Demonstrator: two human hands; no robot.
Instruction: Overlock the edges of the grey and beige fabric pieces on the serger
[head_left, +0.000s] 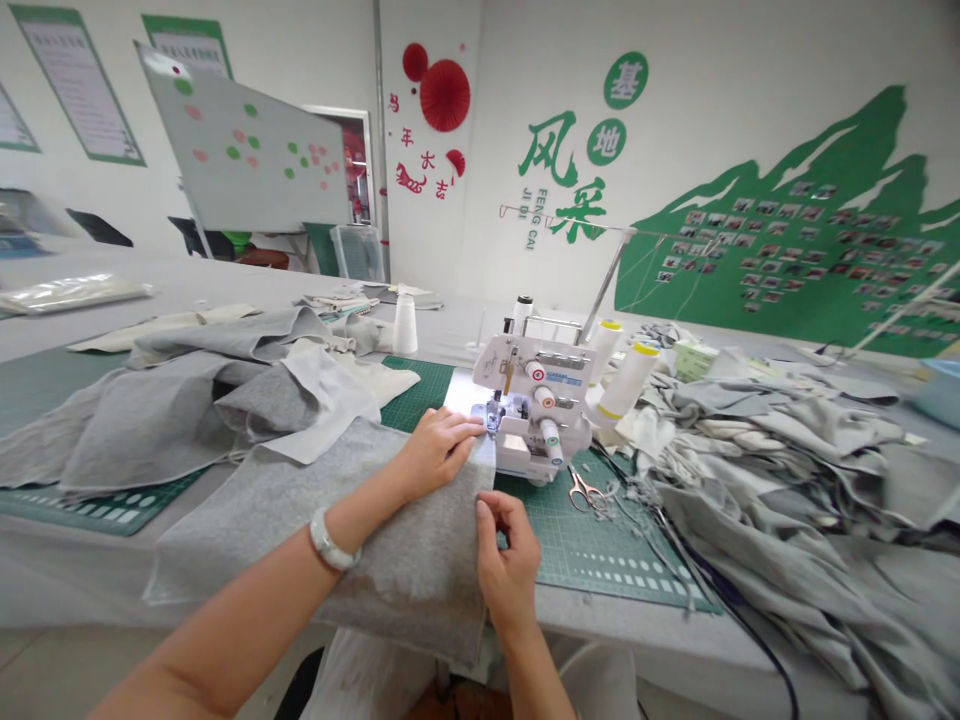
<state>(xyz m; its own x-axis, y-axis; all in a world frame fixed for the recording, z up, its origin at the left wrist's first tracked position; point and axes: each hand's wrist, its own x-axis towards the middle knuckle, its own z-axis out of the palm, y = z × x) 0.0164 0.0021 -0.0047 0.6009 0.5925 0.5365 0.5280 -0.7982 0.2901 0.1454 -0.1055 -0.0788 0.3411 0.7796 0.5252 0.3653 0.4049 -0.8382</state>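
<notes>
A grey fabric piece lies across the table's front edge, its right edge running up to the presser foot of a white overlock sewing machine. My left hand rests flat on this fabric, fingers stretched toward the lit needle area. Lower down, my right hand pinches the fabric's right edge between thumb and fingers. Part of the fabric hangs down over my lap. Thread cones with yellow tops stand behind the machine.
Small scissors lie on the green cutting mat among thread scraps. A large heap of grey fabric fills the right side. More grey and white pieces are piled at left, near a white thread cone.
</notes>
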